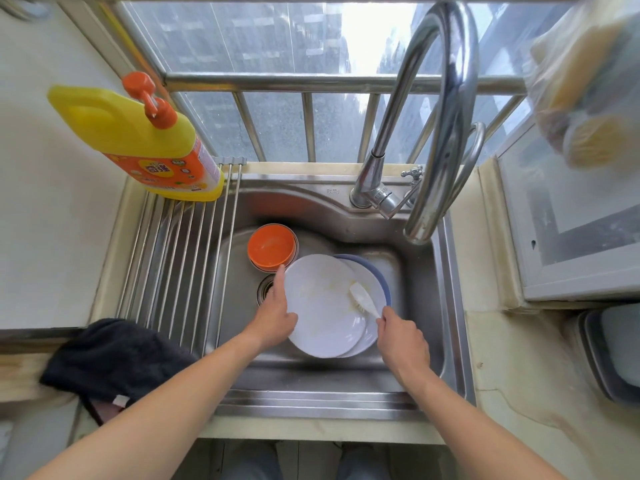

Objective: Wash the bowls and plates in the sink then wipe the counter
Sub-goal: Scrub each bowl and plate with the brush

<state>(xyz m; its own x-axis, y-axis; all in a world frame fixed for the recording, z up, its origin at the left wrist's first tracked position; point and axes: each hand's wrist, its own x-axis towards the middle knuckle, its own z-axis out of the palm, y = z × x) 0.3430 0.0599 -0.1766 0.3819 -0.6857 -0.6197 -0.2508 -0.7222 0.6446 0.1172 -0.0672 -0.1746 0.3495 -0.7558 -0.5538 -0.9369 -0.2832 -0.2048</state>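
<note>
Both hands are down in the steel sink. Left hand holds the left rim of the top white plate, the thumb on its face and the forefinger stretched along its edge. Right hand grips the handle of a white brush, whose head lies on the right part of that plate. Under it lie another white plate and a blue plate, near the right wall of the sink. Orange bowls, stacked, stand just behind the left hand, toward the back left corner. A dark cloth lies on the front left edge of the desk.
</note>
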